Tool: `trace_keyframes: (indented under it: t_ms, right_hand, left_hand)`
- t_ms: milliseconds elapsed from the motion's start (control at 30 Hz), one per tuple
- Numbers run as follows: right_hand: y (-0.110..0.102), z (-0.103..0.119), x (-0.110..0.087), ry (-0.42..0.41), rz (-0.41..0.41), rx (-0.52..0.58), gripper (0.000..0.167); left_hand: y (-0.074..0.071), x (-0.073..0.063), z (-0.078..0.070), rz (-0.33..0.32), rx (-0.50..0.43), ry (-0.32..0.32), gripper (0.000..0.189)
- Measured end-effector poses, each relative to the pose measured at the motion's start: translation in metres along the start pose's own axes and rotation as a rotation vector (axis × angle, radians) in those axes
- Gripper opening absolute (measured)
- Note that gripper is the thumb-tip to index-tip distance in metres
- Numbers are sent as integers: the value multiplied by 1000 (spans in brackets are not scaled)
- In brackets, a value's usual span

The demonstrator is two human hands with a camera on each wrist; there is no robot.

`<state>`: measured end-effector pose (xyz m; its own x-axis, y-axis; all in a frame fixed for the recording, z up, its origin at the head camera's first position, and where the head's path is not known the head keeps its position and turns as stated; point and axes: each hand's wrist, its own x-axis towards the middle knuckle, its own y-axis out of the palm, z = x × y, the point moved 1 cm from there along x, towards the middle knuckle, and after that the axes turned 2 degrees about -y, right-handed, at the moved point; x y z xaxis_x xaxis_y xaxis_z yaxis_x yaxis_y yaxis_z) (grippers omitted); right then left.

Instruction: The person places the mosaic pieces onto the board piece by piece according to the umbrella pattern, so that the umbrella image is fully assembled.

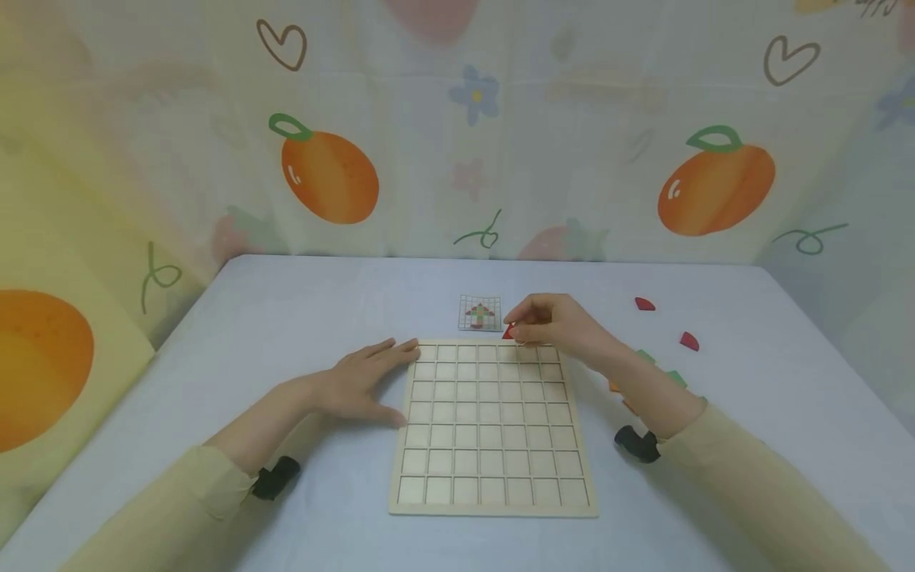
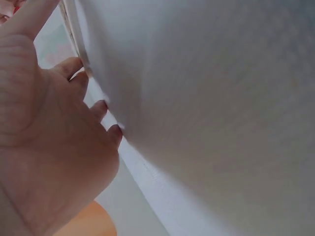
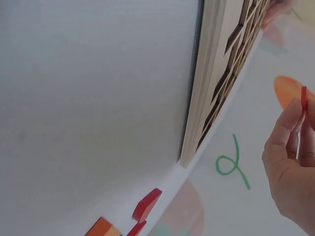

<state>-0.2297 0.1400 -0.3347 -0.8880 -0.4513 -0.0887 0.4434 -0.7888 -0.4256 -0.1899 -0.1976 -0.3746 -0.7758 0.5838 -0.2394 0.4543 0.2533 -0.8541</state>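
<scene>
A pale wooden grid board lies on the white table, and no pieces show in its squares. My left hand is spread flat at the board's left side, fingertips at its far left corner and thumb by its left edge. Over the board's far edge, my right hand pinches a thin red piece between thumb and fingers. The right wrist view shows the piece edge-on, raised above the board. Just beyond the board lies a small pattern card with a red, green and orange figure.
Two red quarter-round pieces lie at the far right. Green pieces and orange pieces sit partly hidden under my right forearm. A printed curtain hangs behind the table.
</scene>
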Motion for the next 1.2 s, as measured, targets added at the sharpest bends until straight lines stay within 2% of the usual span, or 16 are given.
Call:
trace_keyframes:
  t_ms: [300,500,900,1200]
  right_hand:
    - [11,-1,9,8,15,-19,28]
    - [18,-3,13,-18,46,-113,21]
    - [31,-6,15,6,120,-241,10]
    - [36,-8,17,-21,134,-323,7]
  left_hand:
    - [3,-4,1,-3,-8,-33,108]
    - [4,-3,2,-10,1,-36,108]
    - [4,-4,1,-10,-15,-22,108]
    - [3,-3,2,-14,-12,-19,108]
